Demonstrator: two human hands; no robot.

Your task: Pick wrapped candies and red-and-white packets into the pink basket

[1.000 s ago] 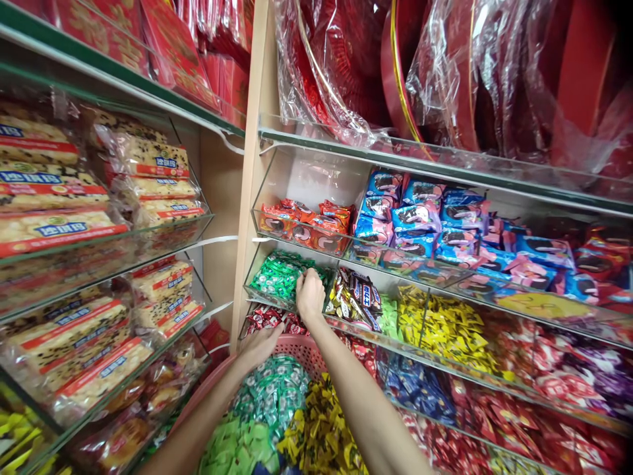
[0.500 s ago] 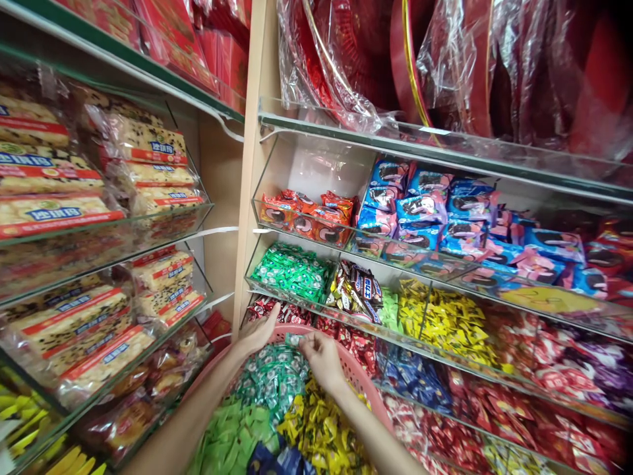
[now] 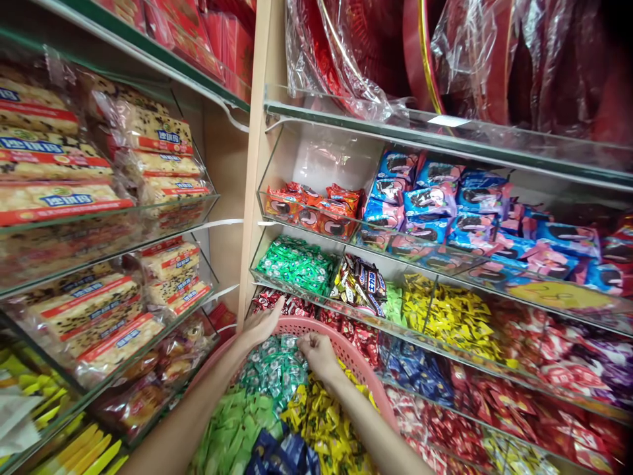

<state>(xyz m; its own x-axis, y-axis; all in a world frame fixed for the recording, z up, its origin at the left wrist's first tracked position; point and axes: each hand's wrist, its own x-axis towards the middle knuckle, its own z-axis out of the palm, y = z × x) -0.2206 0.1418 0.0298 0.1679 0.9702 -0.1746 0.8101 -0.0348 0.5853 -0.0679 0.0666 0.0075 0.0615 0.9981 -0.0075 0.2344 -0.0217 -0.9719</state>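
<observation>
A pink perforated plastic basket (image 3: pixel 366 364) stands below me, with wrapped candies sorted by colour inside. Teal-green candies (image 3: pixel 271 368) lie at its far side, light green ones (image 3: pixel 237 422) at the near left, yellow ones (image 3: pixel 329 422) on the right and dark blue ones (image 3: pixel 281 455) at the front. My left hand (image 3: pixel 262 324) is at the far left rim, fingers stretched out and thumb raised, with nothing seen in it. Over the teal-green candies, my right hand (image 3: pixel 319 351) has its fingers curled closed; what they hold, if anything, is hidden.
Glass-fronted shelves hold green candies (image 3: pixel 297 265), chocolate bars (image 3: pixel 363 280), yellow candies (image 3: pixel 448 310) and blue cookie packs (image 3: pixel 430 201). On the left are wrapped pastry bars (image 3: pixel 64 194). Close behind the basket runs a low glass shelf edge (image 3: pixel 316 302).
The view has shifted slightly. My right hand's fingers have curled in more, and the green wrapper seen at its fingertips earlier no longer shows there. My left hand stays at the rim.
</observation>
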